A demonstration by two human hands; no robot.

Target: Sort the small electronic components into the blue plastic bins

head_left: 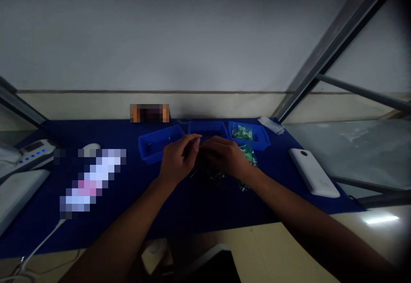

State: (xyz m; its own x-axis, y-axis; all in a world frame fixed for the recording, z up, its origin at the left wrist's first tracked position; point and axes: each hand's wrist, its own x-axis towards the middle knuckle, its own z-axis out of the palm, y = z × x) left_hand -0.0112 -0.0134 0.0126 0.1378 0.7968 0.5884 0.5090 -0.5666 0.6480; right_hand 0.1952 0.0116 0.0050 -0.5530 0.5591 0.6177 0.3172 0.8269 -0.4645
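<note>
My left hand point(178, 156) and my right hand point(224, 154) meet over a dark blue mat point(144, 197), fingers pinched together on something small and dark that I cannot make out. Under my right hand lies a clear bag of small green parts point(248, 154). Just behind the hands stand three blue bins: the left bin point(154, 144), the middle bin point(208, 129) and the right bin point(248, 135), which holds green parts.
A white flat device point(313, 171) lies on the mat at the right. A white mouse point(90, 148), a keyboard point(16, 193) and a grey device with blue lights point(32, 152) sit at the left. A metal frame point(327, 52) rises at the right.
</note>
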